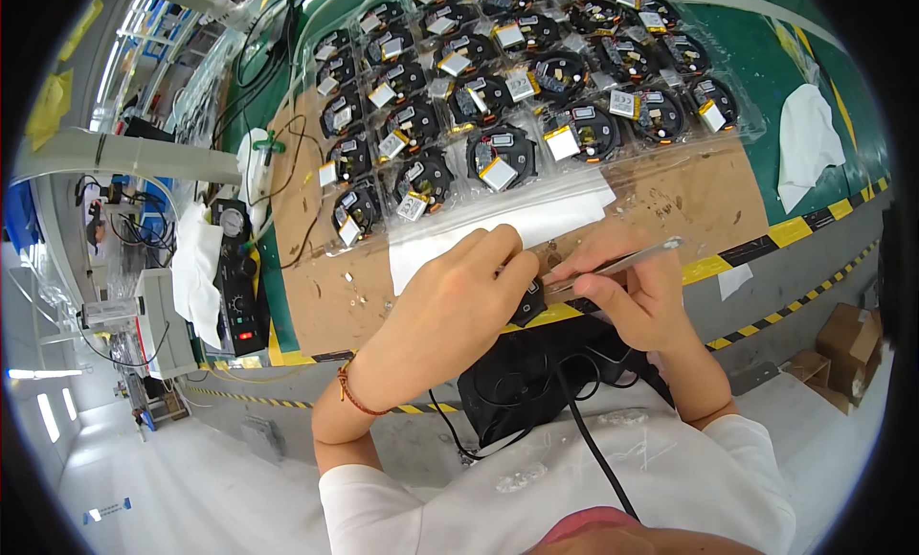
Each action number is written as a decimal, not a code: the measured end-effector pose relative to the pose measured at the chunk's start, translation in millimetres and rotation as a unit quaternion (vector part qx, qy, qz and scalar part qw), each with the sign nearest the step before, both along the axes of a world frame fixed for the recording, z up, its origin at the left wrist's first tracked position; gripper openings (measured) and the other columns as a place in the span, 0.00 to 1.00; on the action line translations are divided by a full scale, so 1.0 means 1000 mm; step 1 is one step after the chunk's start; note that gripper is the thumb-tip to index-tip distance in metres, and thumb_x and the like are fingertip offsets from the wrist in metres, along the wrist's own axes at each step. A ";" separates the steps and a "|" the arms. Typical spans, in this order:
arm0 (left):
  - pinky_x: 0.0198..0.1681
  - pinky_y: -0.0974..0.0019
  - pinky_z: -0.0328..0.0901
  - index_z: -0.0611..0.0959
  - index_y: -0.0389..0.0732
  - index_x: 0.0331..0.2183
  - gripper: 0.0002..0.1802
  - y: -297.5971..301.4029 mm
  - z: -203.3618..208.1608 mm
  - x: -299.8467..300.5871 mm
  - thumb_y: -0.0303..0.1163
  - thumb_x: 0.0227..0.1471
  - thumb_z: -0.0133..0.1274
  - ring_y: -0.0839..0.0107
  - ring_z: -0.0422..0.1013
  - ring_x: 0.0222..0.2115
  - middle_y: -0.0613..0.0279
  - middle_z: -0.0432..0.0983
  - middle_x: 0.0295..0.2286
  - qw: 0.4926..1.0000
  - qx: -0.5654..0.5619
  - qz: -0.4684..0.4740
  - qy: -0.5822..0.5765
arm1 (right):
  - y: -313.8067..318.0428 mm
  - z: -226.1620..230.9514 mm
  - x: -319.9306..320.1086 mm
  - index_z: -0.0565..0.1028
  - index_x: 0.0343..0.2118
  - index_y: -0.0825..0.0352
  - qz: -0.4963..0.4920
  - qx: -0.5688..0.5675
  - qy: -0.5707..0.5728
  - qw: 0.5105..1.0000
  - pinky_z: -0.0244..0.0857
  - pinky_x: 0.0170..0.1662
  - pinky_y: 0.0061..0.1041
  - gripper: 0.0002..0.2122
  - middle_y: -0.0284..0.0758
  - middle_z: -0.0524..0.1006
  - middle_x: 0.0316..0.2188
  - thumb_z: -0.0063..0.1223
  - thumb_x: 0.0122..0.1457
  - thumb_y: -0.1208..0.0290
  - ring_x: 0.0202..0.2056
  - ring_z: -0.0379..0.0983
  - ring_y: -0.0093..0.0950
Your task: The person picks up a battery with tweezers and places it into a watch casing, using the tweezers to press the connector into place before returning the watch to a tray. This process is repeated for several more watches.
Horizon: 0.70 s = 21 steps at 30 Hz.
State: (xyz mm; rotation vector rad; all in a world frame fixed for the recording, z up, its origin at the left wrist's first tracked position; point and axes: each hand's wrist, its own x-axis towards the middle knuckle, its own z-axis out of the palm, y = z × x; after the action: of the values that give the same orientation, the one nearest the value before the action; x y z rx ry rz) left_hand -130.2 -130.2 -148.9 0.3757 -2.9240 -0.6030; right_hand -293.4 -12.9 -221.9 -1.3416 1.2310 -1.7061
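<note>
Near the table's front edge, my left hand (pixel 459 301) is closed around a small round black device housing (pixel 527 304), which it mostly covers. My right hand (pixel 627 287) pinches a pair of metal tweezers (pixel 637 257), their tips pointing left at the housing. What the tips touch is too small to make out. Beyond both hands lies a clear plastic tray (pixel 445 227) with rows of round black housings (pixel 503 156), many with a silver battery pack (pixel 499 175) on yellow-taped ends. A white paper sheet (pixel 414 260) sticks out from under the tray, beside my left hand.
Brown cardboard (pixel 321 311) covers part of the green table (pixel 713 38). At the left stand a black control box (pixel 239 306) with a knob and a white cloth (pixel 197 277). Another white cloth (pixel 809 143) lies at the right. Yellow-black tape (pixel 790 232) marks the front edge. Loose cables hang near my lap.
</note>
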 end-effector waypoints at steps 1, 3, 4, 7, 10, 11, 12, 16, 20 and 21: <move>0.30 0.62 0.67 0.75 0.38 0.28 0.09 0.002 -0.003 0.001 0.17 0.39 0.53 0.59 0.70 0.29 0.59 0.70 0.29 1.000 0.005 0.002 -0.001 | 0.000 0.003 -0.001 0.73 0.34 0.71 0.046 0.017 -0.003 0.999 0.71 0.34 0.21 0.05 0.38 0.76 0.30 0.55 0.56 0.79 0.31 0.77 0.27; 0.29 0.63 0.67 0.76 0.38 0.27 0.09 0.006 -0.009 0.004 0.16 0.39 0.54 0.61 0.71 0.28 0.60 0.71 0.29 0.999 0.000 0.038 0.021 | -0.002 0.003 0.001 0.71 0.36 0.71 0.094 0.036 -0.008 0.995 0.71 0.35 0.22 0.06 0.40 0.75 0.31 0.53 0.56 0.82 0.33 0.77 0.29; 0.29 0.63 0.67 0.76 0.38 0.27 0.09 0.007 -0.012 0.006 0.16 0.39 0.54 0.61 0.71 0.28 0.60 0.71 0.29 0.999 0.004 0.041 0.020 | -0.003 0.001 0.002 0.72 0.35 0.71 0.081 0.020 0.003 0.996 0.70 0.34 0.21 0.06 0.40 0.75 0.30 0.54 0.55 0.82 0.33 0.77 0.29; 0.28 0.64 0.67 0.76 0.38 0.26 0.10 0.011 -0.019 0.008 0.16 0.38 0.57 0.63 0.71 0.29 0.61 0.72 0.29 0.997 -0.004 0.056 0.061 | -0.006 -0.001 0.005 0.73 0.34 0.70 0.056 -0.001 0.023 0.998 0.69 0.32 0.21 0.07 0.39 0.75 0.29 0.56 0.53 0.83 0.31 0.76 0.29; 0.28 0.64 0.67 0.76 0.38 0.27 0.12 0.013 -0.022 0.009 0.17 0.36 0.59 0.63 0.72 0.29 0.62 0.73 0.29 0.994 0.010 0.072 0.082 | -0.009 -0.001 0.004 0.75 0.34 0.68 0.029 -0.020 0.082 0.996 0.67 0.30 0.22 0.08 0.38 0.77 0.27 0.58 0.50 0.83 0.29 0.75 0.28; 0.28 0.64 0.67 0.75 0.36 0.28 0.11 0.013 -0.025 0.011 0.18 0.37 0.57 0.62 0.70 0.30 0.60 0.70 0.29 0.994 0.003 0.058 0.090 | -0.010 0.000 0.004 0.75 0.34 0.68 0.015 -0.035 0.131 0.991 0.67 0.30 0.22 0.09 0.37 0.78 0.26 0.59 0.49 0.83 0.27 0.74 0.27; 0.29 0.64 0.66 0.73 0.34 0.28 0.11 0.013 -0.026 0.012 0.20 0.37 0.55 0.61 0.68 0.30 0.58 0.68 0.30 0.994 -0.004 0.045 0.098 | -0.010 0.000 0.005 0.75 0.34 0.68 0.016 -0.034 0.131 0.991 0.67 0.30 0.22 0.09 0.37 0.78 0.26 0.59 0.49 0.83 0.27 0.74 0.27; 0.28 0.65 0.66 0.74 0.35 0.28 0.09 0.016 -0.029 0.012 0.20 0.38 0.55 0.62 0.67 0.29 0.58 0.68 0.29 0.991 -0.012 0.062 0.117 | -0.010 0.001 0.006 0.76 0.33 0.66 0.006 -0.024 0.139 0.990 0.65 0.29 0.23 0.09 0.35 0.80 0.26 0.62 0.48 0.80 0.25 0.72 0.28; 0.25 0.65 0.65 0.74 0.37 0.26 0.08 0.025 -0.025 0.013 0.21 0.39 0.56 0.64 0.67 0.26 0.61 0.68 0.28 0.987 -0.065 0.120 0.085 | -0.009 0.000 0.005 0.76 0.34 0.65 0.012 -0.020 0.150 0.988 0.65 0.28 0.22 0.09 0.35 0.80 0.27 0.62 0.48 0.78 0.25 0.73 0.28; 0.24 0.65 0.64 0.75 0.37 0.26 0.08 0.027 -0.024 0.013 0.22 0.40 0.57 0.65 0.67 0.25 0.62 0.68 0.28 0.985 -0.077 0.144 0.062 | -0.009 -0.001 0.005 0.76 0.34 0.65 0.012 -0.020 0.151 0.988 0.65 0.28 0.22 0.09 0.35 0.80 0.27 0.62 0.48 0.78 0.25 0.73 0.28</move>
State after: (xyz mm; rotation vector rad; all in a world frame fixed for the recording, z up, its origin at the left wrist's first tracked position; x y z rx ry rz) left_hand -117.1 -103.0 -173.0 0.6971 -2.7033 -0.3442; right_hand -288.5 -21.6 -222.4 -1.6783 1.3427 -1.5581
